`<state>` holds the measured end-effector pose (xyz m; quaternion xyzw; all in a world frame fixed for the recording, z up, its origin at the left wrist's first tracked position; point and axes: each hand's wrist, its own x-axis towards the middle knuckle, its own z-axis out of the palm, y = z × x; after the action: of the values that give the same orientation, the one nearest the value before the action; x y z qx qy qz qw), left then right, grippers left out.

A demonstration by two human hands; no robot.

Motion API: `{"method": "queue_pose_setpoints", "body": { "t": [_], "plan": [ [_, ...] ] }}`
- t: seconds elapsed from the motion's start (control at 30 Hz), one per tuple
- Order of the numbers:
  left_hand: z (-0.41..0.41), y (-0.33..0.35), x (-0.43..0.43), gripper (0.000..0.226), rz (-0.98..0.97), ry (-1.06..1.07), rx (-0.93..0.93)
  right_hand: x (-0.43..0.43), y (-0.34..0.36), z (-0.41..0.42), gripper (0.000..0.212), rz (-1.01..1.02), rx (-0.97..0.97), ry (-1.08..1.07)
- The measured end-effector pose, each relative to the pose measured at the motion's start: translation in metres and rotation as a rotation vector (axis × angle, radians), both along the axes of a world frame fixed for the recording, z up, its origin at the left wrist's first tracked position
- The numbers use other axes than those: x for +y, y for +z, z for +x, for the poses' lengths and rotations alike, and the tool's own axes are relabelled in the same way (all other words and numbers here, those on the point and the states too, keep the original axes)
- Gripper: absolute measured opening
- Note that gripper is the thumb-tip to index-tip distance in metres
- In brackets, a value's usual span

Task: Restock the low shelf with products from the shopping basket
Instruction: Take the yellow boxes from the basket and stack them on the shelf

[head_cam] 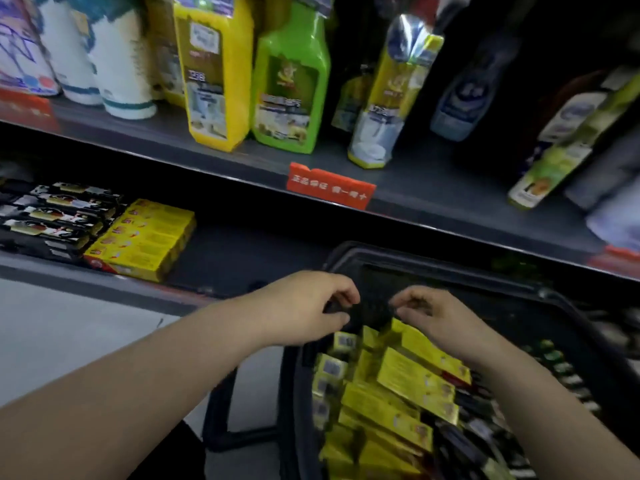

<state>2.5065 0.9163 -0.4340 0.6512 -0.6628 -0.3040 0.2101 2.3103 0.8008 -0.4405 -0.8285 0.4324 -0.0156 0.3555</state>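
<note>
A black shopping basket (436,263) stands on the floor against the low shelf (249,251). It holds several yellow boxes (398,386) and some dark packs on its right side. Both my hands are over the basket's far end. My left hand (304,306) and my right hand (433,317) have curled fingers and each grips one end of a dark box (367,311), which is blurred against the basket. On the low shelf at the left lie a stack of yellow boxes (145,237) and rows of black boxes (52,216).
The upper shelf (242,157) carries yellow and green refill pouches (291,77), white bottles and dark bottles, with a red price tag (329,187) on its edge. The low shelf shows bare dark surface between the yellow stack and the basket. Grey floor lies at the left.
</note>
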Motion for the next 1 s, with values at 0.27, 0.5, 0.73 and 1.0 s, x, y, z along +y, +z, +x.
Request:
{"method": "queue_pose_setpoints", "body": {
  "t": [0.27, 0.5, 0.73, 1.0],
  "plan": [
    [-0.06, -0.047, -0.022, 0.025, -0.028, -0.18, -0.274, 0.001, -0.095, -0.083, 0.062, -0.032, 0.481, 0.068],
    [-0.079, -0.084, -0.039, 0.027, 0.117, -0.351, -0.378, 0.0, -0.124, -0.105, 0.073, 0.005, 0.278, -0.023],
    [-0.079, -0.081, -0.043, 0.03, 0.33, -0.375, -0.285, 0.009, -0.124, -0.1, 0.069, -0.087, 0.39, -0.013],
    [-0.069, -0.082, -0.063, 0.02, 0.335, -0.372, -0.208, 0.014, -0.125, -0.098, 0.053, -0.075, 0.291, -0.126]
  ]
}}
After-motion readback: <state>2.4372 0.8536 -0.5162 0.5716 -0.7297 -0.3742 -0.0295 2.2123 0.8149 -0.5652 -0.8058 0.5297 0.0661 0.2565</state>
